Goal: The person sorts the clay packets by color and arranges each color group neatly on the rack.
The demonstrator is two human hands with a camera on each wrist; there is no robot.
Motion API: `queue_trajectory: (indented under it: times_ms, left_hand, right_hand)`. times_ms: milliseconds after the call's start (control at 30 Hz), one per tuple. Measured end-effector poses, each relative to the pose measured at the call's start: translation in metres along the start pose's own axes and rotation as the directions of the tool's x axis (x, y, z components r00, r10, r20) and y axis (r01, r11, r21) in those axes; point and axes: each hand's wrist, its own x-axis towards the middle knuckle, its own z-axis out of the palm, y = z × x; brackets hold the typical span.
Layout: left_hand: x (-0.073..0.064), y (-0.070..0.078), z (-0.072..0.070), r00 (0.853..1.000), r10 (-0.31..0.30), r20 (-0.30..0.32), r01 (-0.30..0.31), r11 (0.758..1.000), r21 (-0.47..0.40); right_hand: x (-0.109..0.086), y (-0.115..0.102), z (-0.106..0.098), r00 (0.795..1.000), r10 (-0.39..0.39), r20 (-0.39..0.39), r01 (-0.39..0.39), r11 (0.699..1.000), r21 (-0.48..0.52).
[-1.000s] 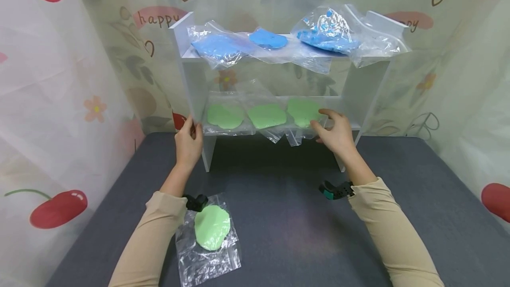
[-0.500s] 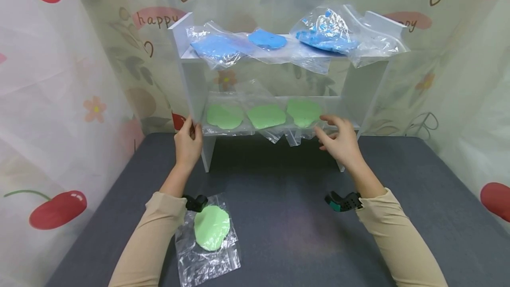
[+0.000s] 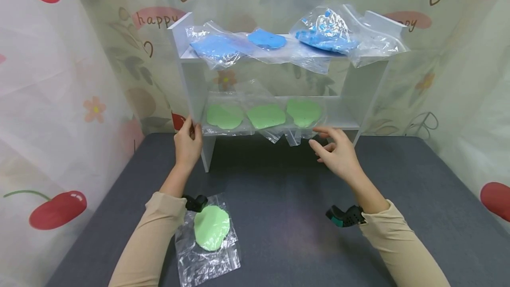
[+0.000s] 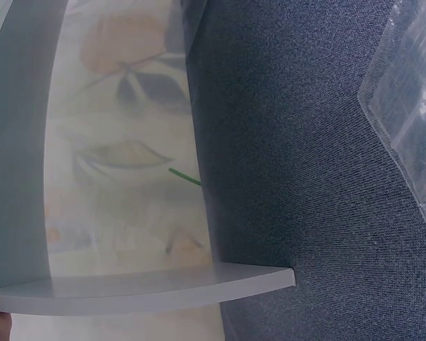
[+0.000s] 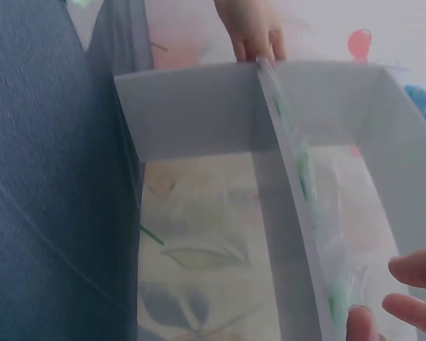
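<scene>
A white two-tier shelf (image 3: 196,79) stands on the table. My left hand (image 3: 188,145) holds the front edge of its left side panel at the lower board, thumb and fingers at the edge; the right wrist view shows this left hand (image 5: 250,28) from across the shelf. Three flat pale green pieces in clear bags lie in a row on the lower board: left piece (image 3: 225,116), middle piece (image 3: 266,116), right piece (image 3: 304,112). My right hand (image 3: 338,152) hovers before the board's front edge, near the right bag, thumb and fingers apart with nothing between them.
Bagged blue pieces lie on the upper board: a left one (image 3: 219,48), a middle one (image 3: 267,39) and a bulkier right bag (image 3: 326,36). Another bagged green piece (image 3: 212,228) lies on the dark table (image 3: 287,216) beside my left forearm. Patterned cloth (image 3: 99,56) surrounds the table.
My right hand has drawn back from the right green piece's bag, letting it go, and dropped slightly below the lower board's edge. The left hand and bags stay put.
</scene>
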Motion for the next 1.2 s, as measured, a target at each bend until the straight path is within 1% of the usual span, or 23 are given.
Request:
queue_trajectory:
  times_ms: [233, 333, 533, 733, 833, 933, 1100, 1200]
  left_hand:
    - [0.0, 0.0, 0.0, 1.0, -0.004, 0.002, 0.004, 1.0, 0.004]
    - [0.0, 0.0, -0.001, 1.0, -0.007, 0.008, 0.007, 1.0, 0.007]
    - [0.0, -0.001, -0.001, 1.0, 0.004, 0.009, -0.004, 1.0, 0.013]
    - [0.0, 0.0, 0.0, 1.0, 0.003, 0.01, -0.004, 1.0, 0.011]
    - [0.0, 0.0, 0.0, 1.0, 0.002, 0.011, -0.002, 1.0, 0.004]
    - [0.001, 0.0, 0.0, 1.0, 0.001, 0.013, -0.001, 1.0, -0.005]
    - [0.0, 0.001, 0.0, 1.0, -0.001, 0.011, 0.001, 1.0, -0.002]
    - [0.001, 0.0, 0.0, 1.0, -0.001, 0.009, 0.001, 1.0, 0.0]
  right_hand:
    - [-0.012, -0.005, 0.008, 0.999, -0.031, 0.011, 0.031, 0.999, 0.019]
    - [-0.017, -0.007, 0.013, 0.999, -0.043, 0.027, 0.042, 0.999, 0.034]
    - [-0.028, -0.01, 0.029, 0.992, -0.076, 0.1, 0.072, 0.997, 0.04]
    - [-0.038, -0.008, 0.052, 0.979, -0.095, 0.18, 0.092, 0.995, 0.027]
    - [-0.041, -0.005, 0.064, 0.968, -0.11, 0.225, 0.105, 0.994, 0.032]
    - [-0.043, -0.003, 0.076, 0.953, -0.137, 0.27, 0.125, 0.99, 0.06]
    - [-0.049, -0.002, 0.095, 0.915, -0.173, 0.365, 0.145, 0.984, 0.103]
    - [-0.052, -0.002, 0.105, 0.888, -0.177, 0.424, 0.137, 0.983, 0.123]
